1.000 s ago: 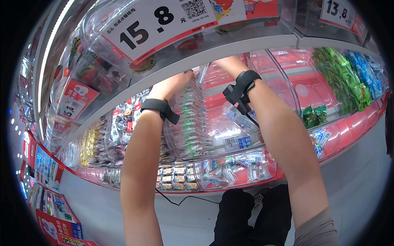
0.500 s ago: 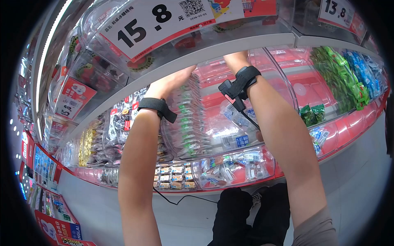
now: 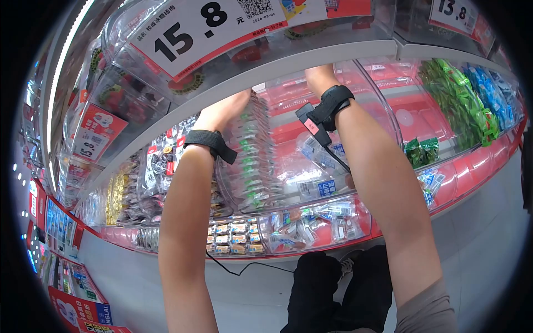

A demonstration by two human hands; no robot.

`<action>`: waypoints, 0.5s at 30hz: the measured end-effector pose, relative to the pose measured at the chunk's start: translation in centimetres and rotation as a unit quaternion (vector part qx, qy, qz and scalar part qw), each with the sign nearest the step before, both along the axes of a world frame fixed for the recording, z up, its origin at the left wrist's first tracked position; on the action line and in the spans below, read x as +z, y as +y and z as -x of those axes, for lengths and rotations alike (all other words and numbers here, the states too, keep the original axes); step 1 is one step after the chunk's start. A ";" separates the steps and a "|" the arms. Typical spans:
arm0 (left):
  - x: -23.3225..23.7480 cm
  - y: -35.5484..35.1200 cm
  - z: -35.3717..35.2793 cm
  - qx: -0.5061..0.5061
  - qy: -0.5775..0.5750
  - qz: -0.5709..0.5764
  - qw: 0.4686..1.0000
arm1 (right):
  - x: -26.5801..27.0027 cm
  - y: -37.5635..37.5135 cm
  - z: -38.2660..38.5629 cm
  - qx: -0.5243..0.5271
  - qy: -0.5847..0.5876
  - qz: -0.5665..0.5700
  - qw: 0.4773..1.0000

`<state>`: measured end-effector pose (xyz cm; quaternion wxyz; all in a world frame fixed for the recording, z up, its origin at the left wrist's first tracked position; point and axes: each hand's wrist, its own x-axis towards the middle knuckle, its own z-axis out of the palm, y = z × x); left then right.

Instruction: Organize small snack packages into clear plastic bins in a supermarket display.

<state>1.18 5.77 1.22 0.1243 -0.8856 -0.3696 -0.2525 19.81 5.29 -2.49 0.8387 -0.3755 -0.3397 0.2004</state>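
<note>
Both arms reach in under the upper shelf. Of my left hand (image 3: 225, 108), only the back and wrist show beside a long row of small clear packets with green marks (image 3: 252, 158); its fingers are hidden behind the shelf edge. My right hand (image 3: 321, 77) goes under the same edge over a pink-bottomed bin (image 3: 288, 119), its fingers hidden too. What either hand holds cannot be seen. A few clear packets with blue labels (image 3: 326, 187) lie at the bin's front. Black straps circle both wrists, the right one with a small cabled device (image 3: 313, 125).
The upper shelf edge (image 3: 294, 60), with price tags (image 3: 205, 33) above, crosses over my hands. Green packets (image 3: 458, 105) fill a bin on the right, dark packaged snacks (image 3: 161, 166) one on the left. Small bins (image 3: 236, 237) line the front. A cable (image 3: 239, 273) hangs below.
My left hand has shifted slightly left and a little deeper under the shelf edge. The view has tilted slightly, and my right arm is nearly unchanged.
</note>
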 end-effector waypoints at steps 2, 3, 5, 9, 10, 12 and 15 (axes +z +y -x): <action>0.0 -0.2 -0.2 0.003 0.009 -0.007 1.000 | -0.2 0.3 -0.5 -0.040 -0.083 0.012 0.996; 0.0 -0.4 -0.3 0.005 0.014 -0.009 1.000 | -0.3 0.0 -0.7 -0.058 -0.156 0.023 0.986; 0.0 -0.2 -0.3 0.019 0.005 -0.007 1.000 | -0.1 -1.0 -1.2 -0.094 -0.301 0.037 0.948; -0.4 0.4 -0.1 0.014 -0.008 -0.004 1.000 | 0.4 -1.3 -1.4 -0.090 -0.358 0.055 0.928; -0.4 0.3 -0.1 0.012 -0.009 -0.009 1.000 | -0.2 -0.1 -1.9 -0.079 -0.356 0.053 0.929; -0.3 0.1 -0.1 0.006 -0.010 -0.020 1.000 | -2.3 4.0 -3.7 -0.046 -0.365 0.034 0.929; 0.0 0.2 -0.1 0.006 -0.007 -0.014 1.000 | -1.2 1.3 -2.9 -0.013 -0.340 0.052 0.939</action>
